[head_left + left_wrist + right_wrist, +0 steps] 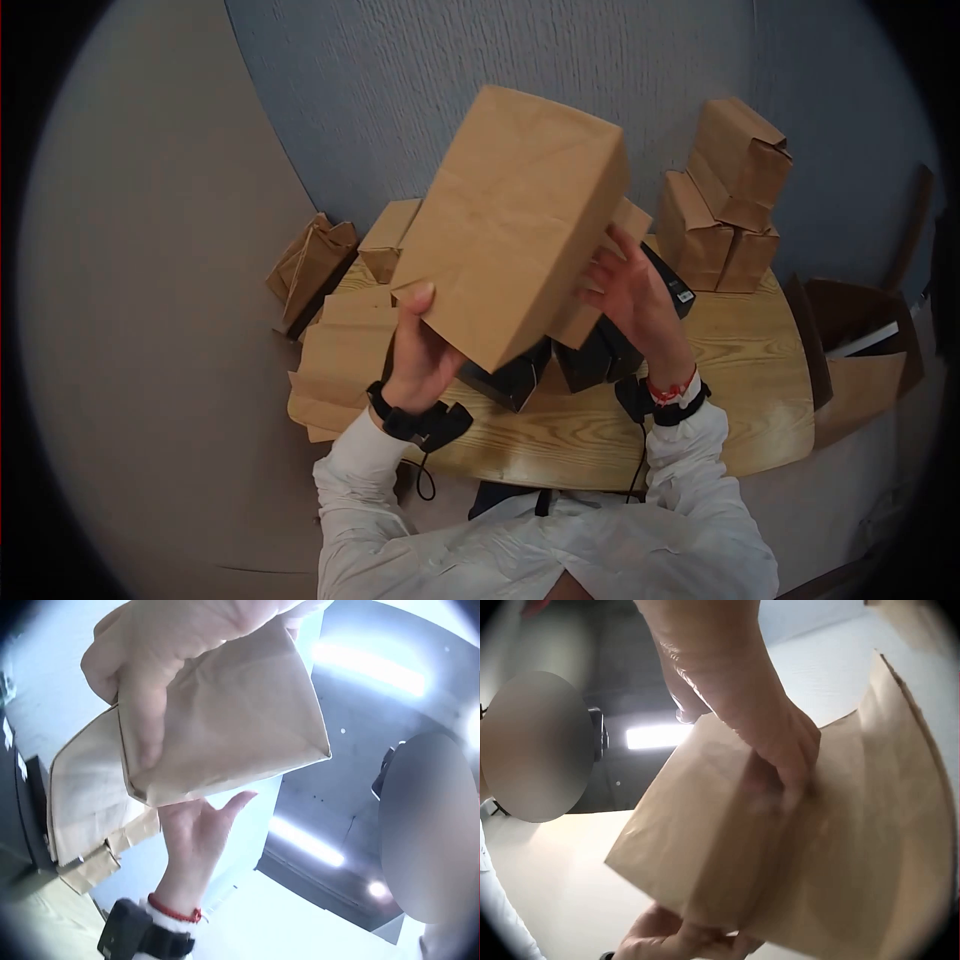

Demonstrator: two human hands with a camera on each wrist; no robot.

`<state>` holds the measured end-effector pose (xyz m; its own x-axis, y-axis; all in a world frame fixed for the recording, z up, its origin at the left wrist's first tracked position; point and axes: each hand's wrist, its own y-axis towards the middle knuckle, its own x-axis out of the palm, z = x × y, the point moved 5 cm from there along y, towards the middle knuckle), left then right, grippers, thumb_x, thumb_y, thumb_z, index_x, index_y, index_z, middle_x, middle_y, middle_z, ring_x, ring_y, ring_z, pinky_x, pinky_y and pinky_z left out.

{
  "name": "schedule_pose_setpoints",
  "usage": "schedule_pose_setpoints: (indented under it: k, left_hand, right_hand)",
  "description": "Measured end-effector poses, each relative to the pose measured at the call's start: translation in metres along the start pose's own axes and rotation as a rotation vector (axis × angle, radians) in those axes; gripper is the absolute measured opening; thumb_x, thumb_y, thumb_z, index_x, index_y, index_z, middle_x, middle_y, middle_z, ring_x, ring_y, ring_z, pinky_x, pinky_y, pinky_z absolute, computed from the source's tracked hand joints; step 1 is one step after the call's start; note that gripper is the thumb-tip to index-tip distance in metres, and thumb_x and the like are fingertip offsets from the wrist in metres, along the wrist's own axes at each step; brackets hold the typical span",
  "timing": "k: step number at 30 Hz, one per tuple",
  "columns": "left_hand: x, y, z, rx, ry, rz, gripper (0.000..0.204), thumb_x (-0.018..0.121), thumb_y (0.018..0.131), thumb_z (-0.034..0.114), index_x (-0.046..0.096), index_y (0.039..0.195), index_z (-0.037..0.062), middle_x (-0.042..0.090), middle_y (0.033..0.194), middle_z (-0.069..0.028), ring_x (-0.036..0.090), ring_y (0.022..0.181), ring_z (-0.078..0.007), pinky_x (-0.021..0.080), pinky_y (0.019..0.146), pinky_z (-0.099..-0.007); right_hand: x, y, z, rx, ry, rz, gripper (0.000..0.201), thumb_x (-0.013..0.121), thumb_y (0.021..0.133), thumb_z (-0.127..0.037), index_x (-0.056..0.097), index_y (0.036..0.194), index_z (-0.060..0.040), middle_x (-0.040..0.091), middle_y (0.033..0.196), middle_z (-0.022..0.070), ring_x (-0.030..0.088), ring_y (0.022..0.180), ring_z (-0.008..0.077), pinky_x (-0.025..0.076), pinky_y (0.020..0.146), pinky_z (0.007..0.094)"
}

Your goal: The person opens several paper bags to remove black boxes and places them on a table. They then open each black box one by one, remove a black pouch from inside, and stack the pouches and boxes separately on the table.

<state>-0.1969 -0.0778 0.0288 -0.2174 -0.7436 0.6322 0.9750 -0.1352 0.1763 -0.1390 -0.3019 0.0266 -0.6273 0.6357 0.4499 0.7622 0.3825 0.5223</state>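
Above the table, a brown paper bag [520, 210], opened out into a box shape, is held up at a tilt. My left hand [425, 350] grips its near left corner, thumb on the upper face and fingers underneath. In the left wrist view those fingers bend round the edge of the bag [240, 712]. At the bag's right side is my right hand [640, 300], its fingers loosely extended and spread. The right wrist view has the fingers of this right hand [742, 697] against the side of the bag [862, 847], whose open mouth end flares out.
Black boxes [598, 355] lie on the wooden table [740, 375] beneath the bag. Flat paper bags [345, 350] lie at the left, near a folded one [312, 265]. Stacked filled paper bags [735, 165] stand back right. An open cardboard box [865, 385] is beside the table's right edge.
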Motion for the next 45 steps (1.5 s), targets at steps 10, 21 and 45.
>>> schedule_pose_setpoints:
  k: [10, 21, 45]
  left_hand:
    - [0.062, -0.05, -0.151, -0.61, -0.217, -0.229, 0.07, 0.041, 0.092, 0.055, 0.026, 0.145, 0.0122, 0.038, 0.144, -0.0101, 0.044, 0.128, -0.0271, 0.038, 0.103, -0.0491]
    - [0.019, -0.032, -0.233, -0.518, 0.164, -0.224, 0.074, 0.035, 0.096, 0.057, 0.007, 0.149, 0.0136, 0.029, 0.149, -0.0098, 0.04, 0.131, -0.0283, 0.038, 0.104, -0.0461]
    - [0.022, -0.048, -0.199, 0.051, 1.126, -0.39, 0.101, 0.082, 0.07, 0.025, 0.017, 0.145, 0.0055, 0.029, 0.138, -0.0229, 0.036, 0.128, -0.0397, 0.036, 0.105, -0.0405]
  right_hand:
    - [-0.071, -0.122, -0.105, -0.047, -0.349, 0.417, 0.057, 0.059, 0.091, -0.019, 0.033, 0.139, -0.0018, 0.048, 0.132, 0.0102, 0.05, 0.12, 0.0201, 0.041, 0.101, 0.0346]
    - [-0.138, -0.202, -0.056, 0.318, -0.458, 0.818, 0.044, 0.048, 0.099, -0.036, 0.041, 0.134, -0.0118, 0.053, 0.125, 0.0062, 0.056, 0.108, 0.0139, 0.049, 0.086, 0.0277]
    - [-0.092, -0.144, -0.059, 0.559, -1.556, -0.016, 0.058, 0.081, 0.069, -0.024, 0.055, 0.119, -0.0089, 0.053, 0.113, 0.0111, 0.048, 0.105, 0.0292, 0.039, 0.092, 0.0354]
